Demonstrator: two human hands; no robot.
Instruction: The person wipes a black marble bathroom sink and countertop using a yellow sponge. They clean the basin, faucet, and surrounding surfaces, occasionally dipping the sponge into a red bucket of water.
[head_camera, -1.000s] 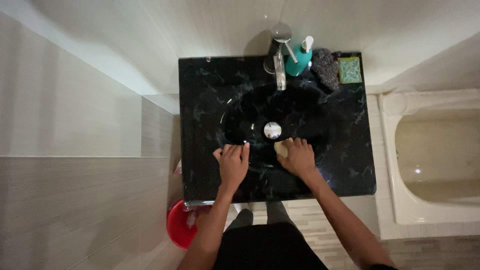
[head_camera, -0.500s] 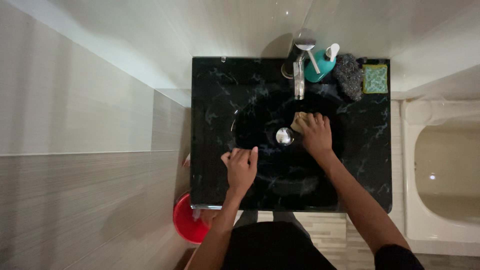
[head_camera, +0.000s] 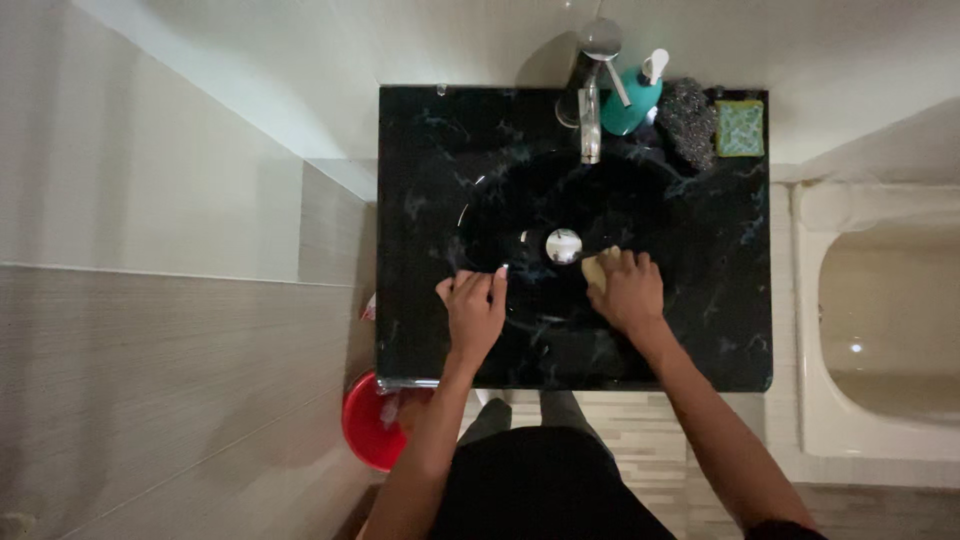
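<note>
A black marbled washbasin (head_camera: 430, 180) fills the middle of the head view, with a round metal drain (head_camera: 564, 245) in its bowl. My right hand (head_camera: 625, 290) presses a pale yellow sponge (head_camera: 594, 270) against the bowl just right of the drain. My left hand (head_camera: 474, 312) rests flat on the near left rim of the bowl, fingers together, holding nothing.
A chrome tap (head_camera: 590, 95) stands at the back of the basin, beside a teal soap pump bottle (head_camera: 632, 100), a dark scrubber (head_camera: 688, 122) and a green sponge (head_camera: 740, 128). A red bucket (head_camera: 368, 422) sits on the floor at left. A white bathtub (head_camera: 880, 320) lies right.
My right hand has slid the sponge from the far side of the drain back toward me, to the drain's right. My left hand stays on the rim.
</note>
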